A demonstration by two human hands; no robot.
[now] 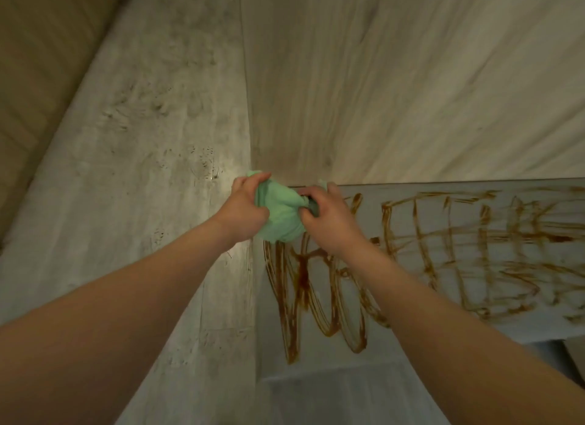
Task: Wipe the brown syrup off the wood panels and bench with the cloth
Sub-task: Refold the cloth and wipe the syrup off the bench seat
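Centrally, the left grip (245,207) and right grip (326,215) each pinch the bunched green cloth (280,217), fingers curled into its folds, near the corner where the wood panels (411,92) meet the table (319,359). Brown syrup (299,282) streaks the table just below.

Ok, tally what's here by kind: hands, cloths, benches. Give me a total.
Hands: 2, the left hand and the right hand
Cloths: 1, the green cloth, gripped by both hands
Benches: 1, the bench, streaked with brown syrup
Total: 4
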